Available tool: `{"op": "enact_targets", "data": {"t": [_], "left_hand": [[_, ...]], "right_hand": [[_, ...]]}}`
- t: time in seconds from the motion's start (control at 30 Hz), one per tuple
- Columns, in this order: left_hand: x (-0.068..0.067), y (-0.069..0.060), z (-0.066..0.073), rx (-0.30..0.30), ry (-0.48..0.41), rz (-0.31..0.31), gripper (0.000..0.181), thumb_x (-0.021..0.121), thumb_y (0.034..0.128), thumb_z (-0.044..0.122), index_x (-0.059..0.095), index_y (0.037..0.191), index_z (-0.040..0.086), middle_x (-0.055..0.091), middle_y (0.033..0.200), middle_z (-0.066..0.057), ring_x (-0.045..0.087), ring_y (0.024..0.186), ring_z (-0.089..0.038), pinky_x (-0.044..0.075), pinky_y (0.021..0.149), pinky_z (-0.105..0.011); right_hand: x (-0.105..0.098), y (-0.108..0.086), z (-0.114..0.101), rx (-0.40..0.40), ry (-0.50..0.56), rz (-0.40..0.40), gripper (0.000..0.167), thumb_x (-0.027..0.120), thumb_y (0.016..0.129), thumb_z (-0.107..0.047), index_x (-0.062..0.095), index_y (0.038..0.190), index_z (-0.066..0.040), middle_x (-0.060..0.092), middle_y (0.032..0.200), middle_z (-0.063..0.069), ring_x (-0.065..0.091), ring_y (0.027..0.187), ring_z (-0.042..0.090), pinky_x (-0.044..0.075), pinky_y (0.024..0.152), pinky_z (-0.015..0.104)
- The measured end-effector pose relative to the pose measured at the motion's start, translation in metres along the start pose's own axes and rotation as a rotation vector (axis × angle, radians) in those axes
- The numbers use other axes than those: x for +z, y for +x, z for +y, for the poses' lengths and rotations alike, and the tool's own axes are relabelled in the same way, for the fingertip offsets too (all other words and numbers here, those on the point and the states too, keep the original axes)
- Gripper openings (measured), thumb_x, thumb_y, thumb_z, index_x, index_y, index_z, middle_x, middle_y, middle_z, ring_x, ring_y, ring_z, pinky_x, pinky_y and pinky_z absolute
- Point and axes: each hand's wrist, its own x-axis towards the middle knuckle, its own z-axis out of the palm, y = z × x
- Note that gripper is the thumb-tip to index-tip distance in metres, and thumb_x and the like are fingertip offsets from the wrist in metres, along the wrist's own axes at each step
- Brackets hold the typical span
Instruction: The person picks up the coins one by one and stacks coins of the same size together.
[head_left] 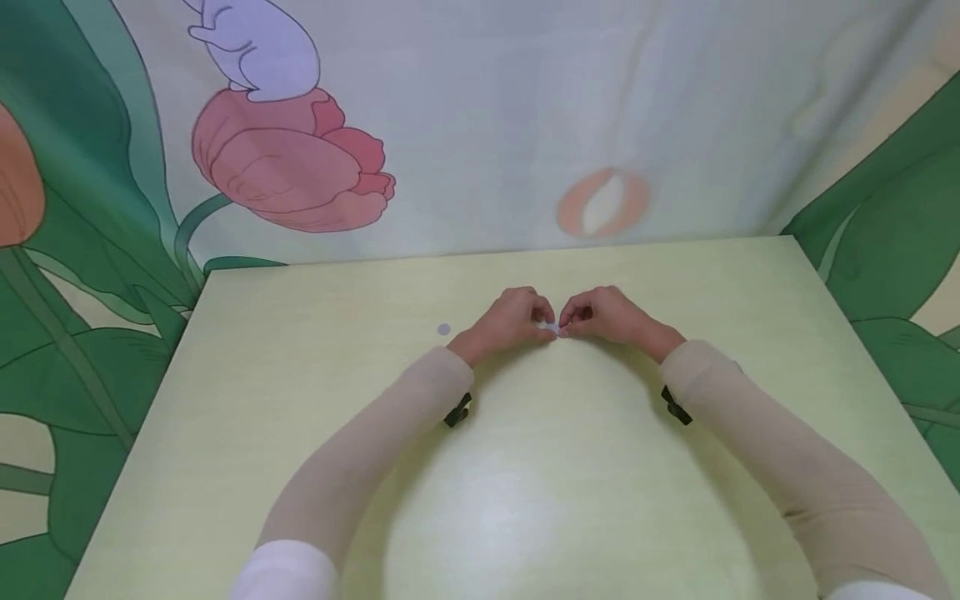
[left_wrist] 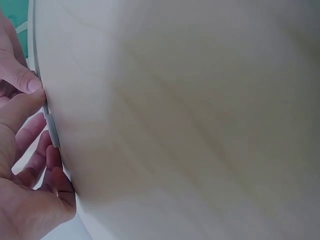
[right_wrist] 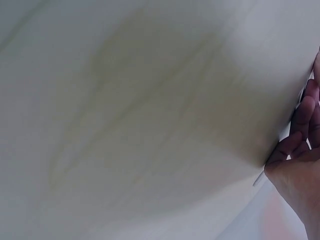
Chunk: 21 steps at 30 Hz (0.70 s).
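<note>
My two hands meet near the far side of the table, fingertips almost touching. Between them is a small pale purple piece, mostly hidden by the fingers; its exact kind cannot be made out. My left hand pinches it from the left with thumb and fingers, and my right hand pinches it from the right. In the left wrist view, a thin flat grey edge shows by the left fingers, and both thumbs meet. The right wrist view shows the right hand with curled fingers close to the tabletop.
A small pale purple disc lies flat on the light yellow table, left of my left wrist. Behind the table's far edge hangs a printed curtain with flowers and leaves. Black wrist straps show under both sleeves.
</note>
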Motion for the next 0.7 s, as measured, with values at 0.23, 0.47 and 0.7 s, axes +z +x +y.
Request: {"op": "enact_targets", "data": {"t": [0.23,0.47,0.7], "left_hand": [[0.003,0.001,0.0,-0.01,0.032,-0.009,0.018,0.08,0.0885,0.02,0.077,0.1,0.006,0.067,0.096,-0.006,0.058,0.092,-0.019,0.048,0.083,-0.027],[0.002,0.002,0.001,-0.013,0.05,-0.014,0.017,0.08,0.0888,0.022,0.076,0.098,0.008,0.064,0.092,-0.004,0.057,0.087,-0.018,0.047,0.079,-0.027],[0.002,0.001,0.0,-0.038,0.033,-0.042,0.018,0.08,0.0889,0.022,0.075,0.099,0.008,0.063,0.092,-0.004,0.055,0.087,-0.018,0.047,0.08,-0.028]], "right_hand": [[-0.01,-0.001,0.001,-0.022,0.014,-0.093,0.011,0.077,0.092,-0.014,0.078,0.103,-0.011,0.072,0.087,-0.003,0.062,0.082,0.015,0.051,0.08,0.03],[-0.052,-0.017,0.006,-0.008,-0.036,0.001,0.025,0.065,0.099,-0.008,0.073,0.123,-0.01,0.072,0.114,0.009,0.068,0.095,0.023,0.054,0.085,0.04],[-0.077,-0.032,0.016,0.07,-0.123,0.107,0.026,0.063,0.1,-0.006,0.072,0.124,-0.008,0.071,0.115,0.013,0.066,0.097,0.028,0.052,0.083,0.042]]}}
